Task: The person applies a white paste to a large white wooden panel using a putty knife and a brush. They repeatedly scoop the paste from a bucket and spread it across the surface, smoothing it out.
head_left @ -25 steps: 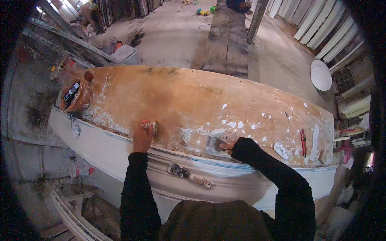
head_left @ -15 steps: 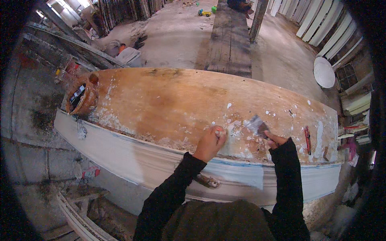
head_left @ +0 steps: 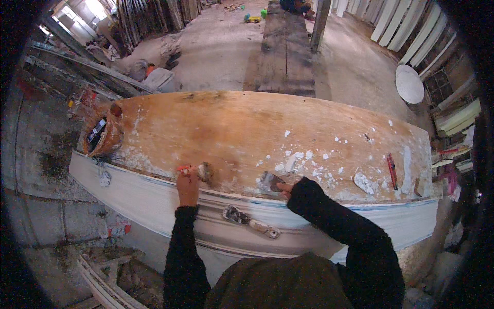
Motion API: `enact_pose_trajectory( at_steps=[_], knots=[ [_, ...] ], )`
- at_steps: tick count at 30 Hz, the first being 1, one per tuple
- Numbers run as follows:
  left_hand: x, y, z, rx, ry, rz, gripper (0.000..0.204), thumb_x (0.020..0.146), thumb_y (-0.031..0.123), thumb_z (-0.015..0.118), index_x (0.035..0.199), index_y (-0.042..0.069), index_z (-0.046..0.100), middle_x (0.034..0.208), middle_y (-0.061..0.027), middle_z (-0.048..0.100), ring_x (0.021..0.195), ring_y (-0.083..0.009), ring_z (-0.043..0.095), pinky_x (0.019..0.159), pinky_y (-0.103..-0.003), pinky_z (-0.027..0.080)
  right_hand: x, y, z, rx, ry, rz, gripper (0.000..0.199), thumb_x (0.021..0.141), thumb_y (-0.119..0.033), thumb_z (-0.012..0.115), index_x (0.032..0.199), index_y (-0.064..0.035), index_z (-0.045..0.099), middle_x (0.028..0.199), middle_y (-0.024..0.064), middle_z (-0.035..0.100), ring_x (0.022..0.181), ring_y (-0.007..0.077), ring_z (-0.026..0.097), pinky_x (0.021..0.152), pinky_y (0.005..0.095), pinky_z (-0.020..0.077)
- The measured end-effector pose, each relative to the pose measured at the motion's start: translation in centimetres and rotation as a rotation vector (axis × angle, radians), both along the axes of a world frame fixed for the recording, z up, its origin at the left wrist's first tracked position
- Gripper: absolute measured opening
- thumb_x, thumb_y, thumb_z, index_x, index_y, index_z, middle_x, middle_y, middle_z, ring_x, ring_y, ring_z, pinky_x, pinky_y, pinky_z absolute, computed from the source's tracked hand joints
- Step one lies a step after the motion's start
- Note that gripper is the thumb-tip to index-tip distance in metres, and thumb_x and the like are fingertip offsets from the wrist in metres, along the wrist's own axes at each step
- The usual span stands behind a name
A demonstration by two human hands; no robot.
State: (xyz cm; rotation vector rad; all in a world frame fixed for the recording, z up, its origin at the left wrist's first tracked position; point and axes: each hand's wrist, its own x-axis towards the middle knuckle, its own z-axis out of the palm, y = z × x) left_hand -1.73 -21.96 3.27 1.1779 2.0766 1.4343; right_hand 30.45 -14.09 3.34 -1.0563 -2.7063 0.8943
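A person's left hand (head_left: 188, 189), at the end of a nearly straight, black-sleeved forearm, is closed around a small, stained tool with an orange-red part (head_left: 205, 173), near the front edge of a brown, paint-spattered wooden table (head_left: 247, 123). The right elbow bends outward, its forearm slanting inward; the right hand (head_left: 285, 189) grips a wide, flat grey scraper (head_left: 268, 181), also by the front edge, pointing left. Between the arms, a worn, dark-and-white scraper (head_left: 250, 222) lies on the long white moulding (head_left: 128, 186) along that edge. A red-and-black knife (head_left: 391, 171) lies near the table's right edge.
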Motion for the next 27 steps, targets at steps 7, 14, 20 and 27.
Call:
enact_pose_trajectory(
  at_steps=[7, 14, 20, 27],
  knots=[
    [1.5, -2.7, -2.7, 0.047, 0.142, 0.073, 0.025, 0.084, 0.019, 0.042, 0.081, -0.004, 0.051, 0.07, -0.0111, 0.053, 0.065, -0.0179, 0.051, 0.059, -0.029, 0.04, -3.9, 1.3, -1.7, -0.771, -0.181, -0.39, 0.031, 0.077, -0.02, 0.051, 0.105, -0.01, 0.048, 0.093, 0.0124, 0.054, 0.088, 0.0266, 0.053, 0.073, 0.0333, 0.0442],
    [1.5, -1.7, -3.4, 0.168, -0.129, 0.124, 0.019, 0.084, 0.016, 0.042, 0.081, -0.001, 0.049, 0.069, -0.0074, 0.051, 0.061, -0.0143, 0.048, 0.056, -0.026, 0.039, -0.8, 1.0, -5.0, -0.645, -0.008, -0.336, 0.034, 0.076, -0.026, 0.053, 0.108, -0.0168, 0.049, 0.069, 0.0105, 0.054, 0.06, 0.0235, 0.053, 0.051, 0.0325, 0.0415],
    [0.5, -2.3, -4.8, 0.221, 0.059, 0.156, 0.017, 0.083, 0.014, 0.041, 0.082, -0.001, 0.048, 0.069, -0.0076, 0.049, 0.06, -0.0161, 0.047, 0.055, -0.027, 0.039, -3.7, 0.9, 3.8, -0.156, -0.313, 0.055, 0.034, 0.08, -0.028, 0.047, 0.109, -0.0107, 0.046, 0.083, 0.0094, 0.056, 0.068, 0.0216, 0.055, 0.058, 0.0323, 0.0442],
    [1.1, -2.0, -3.9, 0.129, -0.026, 0.122, 0.019, 0.083, 0.016, 0.042, 0.083, -0.002, 0.048, 0.069, -0.0094, 0.048, 0.064, -0.0183, 0.047, 0.06, -0.03, 0.039, -6.0, 1.6, -5.7, 0.118, 0.124, 0.257, 0.027, 0.074, -0.024, 0.049, 0.093, -0.0043, 0.051, 0.08, 0.0164, 0.053, 0.069, 0.0311, 0.052, 0.062, 0.0382, 0.043]
  ],
)
